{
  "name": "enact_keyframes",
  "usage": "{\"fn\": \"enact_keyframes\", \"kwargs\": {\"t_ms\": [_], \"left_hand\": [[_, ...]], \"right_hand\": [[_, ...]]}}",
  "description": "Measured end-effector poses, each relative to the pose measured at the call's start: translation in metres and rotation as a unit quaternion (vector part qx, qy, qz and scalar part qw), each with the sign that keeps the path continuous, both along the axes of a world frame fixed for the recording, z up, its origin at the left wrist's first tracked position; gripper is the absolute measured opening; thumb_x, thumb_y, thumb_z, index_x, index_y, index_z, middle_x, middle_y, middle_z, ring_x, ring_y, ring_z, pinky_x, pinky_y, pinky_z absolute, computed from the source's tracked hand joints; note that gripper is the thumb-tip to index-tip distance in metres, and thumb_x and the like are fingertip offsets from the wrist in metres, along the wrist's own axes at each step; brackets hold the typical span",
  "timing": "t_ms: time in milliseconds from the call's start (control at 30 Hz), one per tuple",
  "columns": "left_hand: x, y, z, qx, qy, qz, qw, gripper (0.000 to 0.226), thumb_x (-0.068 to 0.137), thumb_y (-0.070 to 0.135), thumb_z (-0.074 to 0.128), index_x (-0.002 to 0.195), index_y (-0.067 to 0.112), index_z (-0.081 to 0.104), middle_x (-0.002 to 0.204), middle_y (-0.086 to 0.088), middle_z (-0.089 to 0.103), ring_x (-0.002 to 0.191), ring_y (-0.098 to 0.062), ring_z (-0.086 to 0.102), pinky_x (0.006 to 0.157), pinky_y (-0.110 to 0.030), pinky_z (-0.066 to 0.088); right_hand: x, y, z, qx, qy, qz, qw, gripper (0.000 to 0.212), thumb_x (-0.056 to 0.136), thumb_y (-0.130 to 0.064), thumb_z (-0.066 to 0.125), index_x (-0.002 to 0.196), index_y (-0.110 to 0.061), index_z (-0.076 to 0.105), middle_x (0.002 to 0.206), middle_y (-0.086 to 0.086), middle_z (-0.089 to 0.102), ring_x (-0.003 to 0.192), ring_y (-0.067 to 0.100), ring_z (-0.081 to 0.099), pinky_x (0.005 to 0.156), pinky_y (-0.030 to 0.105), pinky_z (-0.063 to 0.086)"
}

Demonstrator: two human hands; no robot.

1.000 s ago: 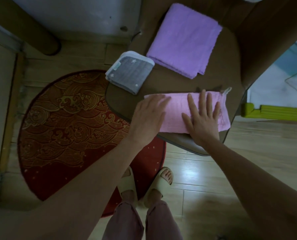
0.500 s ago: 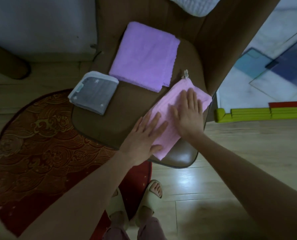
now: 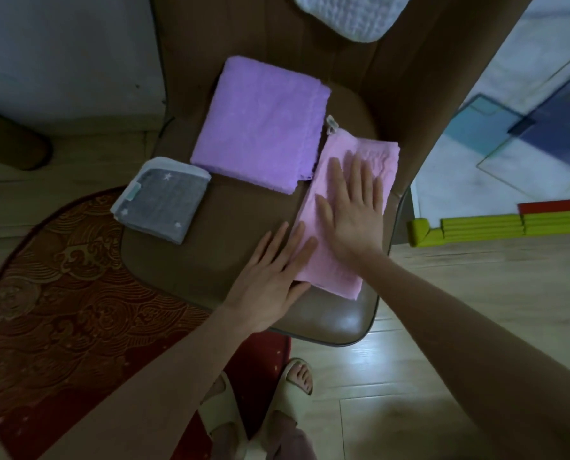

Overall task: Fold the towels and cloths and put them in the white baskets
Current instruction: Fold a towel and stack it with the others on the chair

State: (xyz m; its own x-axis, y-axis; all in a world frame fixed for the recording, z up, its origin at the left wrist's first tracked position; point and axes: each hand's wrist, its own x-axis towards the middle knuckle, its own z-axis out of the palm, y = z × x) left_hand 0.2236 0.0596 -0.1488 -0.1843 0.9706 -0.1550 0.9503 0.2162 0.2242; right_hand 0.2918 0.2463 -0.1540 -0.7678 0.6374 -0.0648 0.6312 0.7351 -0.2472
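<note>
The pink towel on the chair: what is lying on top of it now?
The right hand lies flat on the pink towel. The left hand has its fingertips on the near edge. The towel parts under the hands cannot be seen.

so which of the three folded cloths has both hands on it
The pink towel; the purple towel and grey star cloth lie untouched.

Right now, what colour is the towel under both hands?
Pale pink: the pink towel, seen in the head view.
</note>
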Motion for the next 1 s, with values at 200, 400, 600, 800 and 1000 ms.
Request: {"fn": "enact_keyframes", "kwargs": {"t_ms": [200, 400, 600, 800, 1000], "left_hand": [[0.008, 0.004, -0.001, -0.018, -0.002, 0.008, 1.0, 0.066, 0.098, 0.053, 0.032, 0.154, 0.019, 0.021, 0.162, -0.006, 0.012, 0.148, -0.031, 0.014, 0.119, -0.047, 0.015], [0.003, -0.003, 0.017, -0.013, -0.078, 0.011, 0.997, 0.058, 0.1, 0.046, 0.029, 0.148, 0.015, 0.037, 0.157, -0.008, 0.029, 0.145, -0.027, 0.024, 0.118, -0.044, 0.019], [-0.04, -0.043, 0.046, 0.009, -0.148, 0.159, 0.976, 0.057, 0.099, 0.044, 0.031, 0.131, 0.006, 0.057, 0.138, -0.013, 0.052, 0.132, -0.029, 0.045, 0.113, -0.043, 0.032], [-0.119, -0.065, 0.071, 0.043, -0.186, 0.338, 0.922, 0.031, 0.097, 0.017, 0.051, 0.125, 0.006, 0.059, 0.126, -0.016, 0.057, 0.112, -0.03, 0.057, 0.093, -0.03, 0.042], [-0.184, -0.078, 0.077, 0.06, -0.218, 0.431, 0.874, 0.03, 0.097, 0.013, 0.052, 0.125, 0.005, 0.058, 0.122, -0.014, 0.057, 0.111, -0.025, 0.053, 0.084, -0.017, 0.032]], "right_hand": [[-0.01, 0.032, -0.014, 0.005, -0.056, 0.021, 0.998, 0.066, 0.098, -0.055, 0.013, 0.156, -0.024, 0.005, 0.163, 0.01, -0.004, 0.15, 0.028, -0.008, 0.121, 0.046, -0.003], [0.002, 0.004, 0.008, 0.007, 0.004, -0.002, 1.0, 0.064, 0.101, -0.05, 0.019, 0.156, -0.02, 0.011, 0.162, 0.014, 0.002, 0.15, 0.03, -0.001, 0.121, 0.042, -0.006], [0.022, -0.011, 0.004, -0.026, -0.105, 0.079, 0.991, 0.071, 0.095, -0.059, 0.007, 0.155, -0.021, 0.01, 0.162, 0.012, 0.004, 0.15, 0.027, -0.001, 0.12, 0.043, -0.003], [-0.012, -0.042, 0.052, -0.039, -0.002, 0.057, 0.998, 0.063, 0.098, -0.045, 0.024, 0.149, -0.01, 0.032, 0.156, 0.018, 0.028, 0.145, 0.032, 0.023, 0.119, 0.045, 0.011], [-0.079, -0.101, 0.072, -0.196, 0.065, 0.013, 0.978, 0.039, 0.095, -0.029, 0.045, 0.125, -0.006, 0.056, 0.119, 0.016, 0.059, 0.101, 0.037, 0.059, 0.083, 0.039, 0.047]]}}
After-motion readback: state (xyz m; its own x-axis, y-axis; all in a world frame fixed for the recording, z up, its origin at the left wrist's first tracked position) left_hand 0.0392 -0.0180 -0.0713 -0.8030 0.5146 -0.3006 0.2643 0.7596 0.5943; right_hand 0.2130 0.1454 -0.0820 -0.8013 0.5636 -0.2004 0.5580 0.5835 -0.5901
